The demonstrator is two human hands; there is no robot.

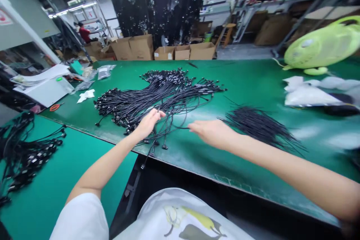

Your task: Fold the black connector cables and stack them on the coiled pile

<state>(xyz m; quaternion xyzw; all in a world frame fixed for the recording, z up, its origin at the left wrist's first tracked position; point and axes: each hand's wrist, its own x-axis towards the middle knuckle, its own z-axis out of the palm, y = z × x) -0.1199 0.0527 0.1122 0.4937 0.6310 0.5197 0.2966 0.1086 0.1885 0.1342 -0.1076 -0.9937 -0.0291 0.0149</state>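
A big heap of black cables (157,95) with small plugs lies on the green table (253,82). My left hand (148,123) reaches into the heap's near edge, its fingers closed round a few cable strands. My right hand (209,131) is to the right of it, fingers pinched on the same thin black strands, which run between the two hands. A bundle of thin black ties (258,125) lies just right of my right hand.
A lime-green fan (320,47) and white plastic bags (309,92) sit at the right. More cables (25,150) lie on a second green table at the left. Papers, scissors (55,107) and small bags are at the far left; cardboard boxes (140,47) stand behind. A person in red stands far back.
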